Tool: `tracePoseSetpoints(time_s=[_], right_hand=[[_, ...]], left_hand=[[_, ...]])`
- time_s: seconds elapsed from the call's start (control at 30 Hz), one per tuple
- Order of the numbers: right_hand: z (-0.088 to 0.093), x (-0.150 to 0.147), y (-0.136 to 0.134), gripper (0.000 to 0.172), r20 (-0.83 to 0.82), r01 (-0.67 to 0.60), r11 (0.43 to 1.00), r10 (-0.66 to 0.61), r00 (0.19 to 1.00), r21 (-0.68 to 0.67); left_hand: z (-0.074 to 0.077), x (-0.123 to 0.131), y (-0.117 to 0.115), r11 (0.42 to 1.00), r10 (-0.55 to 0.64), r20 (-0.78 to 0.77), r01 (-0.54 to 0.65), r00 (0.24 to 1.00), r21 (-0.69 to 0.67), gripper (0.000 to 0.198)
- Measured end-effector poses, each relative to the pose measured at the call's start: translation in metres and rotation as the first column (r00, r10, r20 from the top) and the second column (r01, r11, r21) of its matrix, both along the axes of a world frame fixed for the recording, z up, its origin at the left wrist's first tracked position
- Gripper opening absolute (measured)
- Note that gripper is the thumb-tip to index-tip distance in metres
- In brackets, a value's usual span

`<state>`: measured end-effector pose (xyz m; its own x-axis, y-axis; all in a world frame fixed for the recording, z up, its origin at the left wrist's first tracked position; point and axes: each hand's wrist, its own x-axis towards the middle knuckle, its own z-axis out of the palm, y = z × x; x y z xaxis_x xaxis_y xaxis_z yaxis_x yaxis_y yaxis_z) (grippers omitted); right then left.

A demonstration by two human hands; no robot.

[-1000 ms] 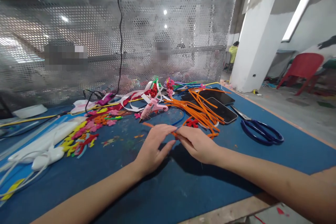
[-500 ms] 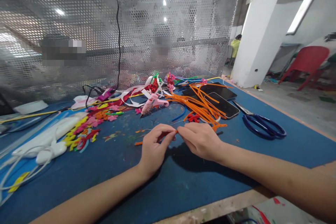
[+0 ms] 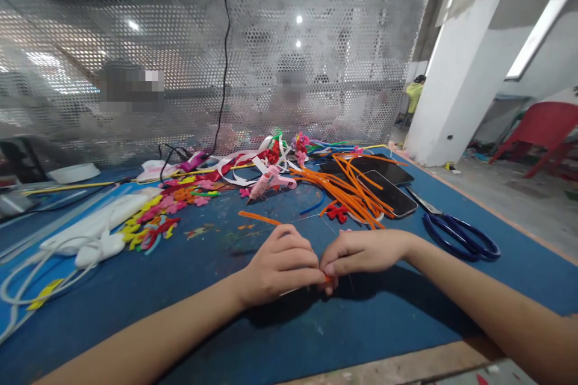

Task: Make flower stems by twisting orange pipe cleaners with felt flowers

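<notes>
My left hand (image 3: 284, 266) is closed, its thumb and fingers pinched together at the tips. An orange pipe cleaner (image 3: 259, 217) sticks out beyond its knuckles to the upper left. A bit of orange shows between the fingertips of both hands, where they meet just above the blue mat. My right hand (image 3: 361, 252) is closed too, its fingers bent down onto that same orange piece. Thin wires stand out around the hands. Beyond the right hand lie a small red pipe-cleaner shape (image 3: 337, 212) and a loose bundle of orange pipe cleaners (image 3: 347, 189).
Blue-handled scissors (image 3: 460, 234) lie at the right, beside a phone (image 3: 391, 194). A pink glue gun (image 3: 271, 183) rests behind the hands. Colourful pipe-cleaner pieces (image 3: 156, 216) and a white power strip (image 3: 97, 222) lie left. A perforated metal screen (image 3: 271, 72) stands behind.
Both hands have come lower and nearer, turning so the fingertips point down. The orange pipe cleaner now shows longer past my left hand. The whole view has shifted slightly.
</notes>
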<state>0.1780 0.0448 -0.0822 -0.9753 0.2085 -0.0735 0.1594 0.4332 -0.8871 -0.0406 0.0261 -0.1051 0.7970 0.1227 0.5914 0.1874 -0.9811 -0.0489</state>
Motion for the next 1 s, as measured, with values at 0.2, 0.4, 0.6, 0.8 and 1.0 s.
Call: tracePoseSetpoints(time_s=[0.2, 0.4, 0.6, 0.8, 1.0], right_hand=[[0.002, 0.001, -0.006, 0.026, -0.013, 0.002, 0.944, 0.003, 1.000, 0.331], [-0.004, -0.005, -0.006, 0.018, -0.272, 0.359, 0.468, -0.245, 0.931, 0.808], [-0.009, -0.010, -0.013, 0.035, -0.474, 0.502, -0.028, -0.378, 0.796, 0.865], [-0.014, -0.015, -0.015, 0.030, -0.546, 0.599, 0.016, -0.393, 0.740, 0.800], [-0.013, -0.016, -0.009, 0.023, -0.344, 0.613, 0.725, -0.515, 0.785, 0.315]], left_hand=[[-0.001, -0.001, -0.001, 0.999, 0.010, 0.009, -0.010, 1.000, -0.044, 0.015], [0.000, 0.008, -0.003, 0.930, 0.269, 0.304, -0.164, 0.914, -0.330, 0.005], [0.000, 0.028, -0.011, 0.569, 0.669, 0.279, -0.232, 0.689, -0.789, 0.016], [-0.001, 0.028, -0.010, 0.610, 0.631, 0.346, -0.168, 0.695, -0.775, 0.012], [0.000, 0.018, -0.003, 0.757, 0.412, 0.406, -0.058, 0.816, -0.651, 0.006]])
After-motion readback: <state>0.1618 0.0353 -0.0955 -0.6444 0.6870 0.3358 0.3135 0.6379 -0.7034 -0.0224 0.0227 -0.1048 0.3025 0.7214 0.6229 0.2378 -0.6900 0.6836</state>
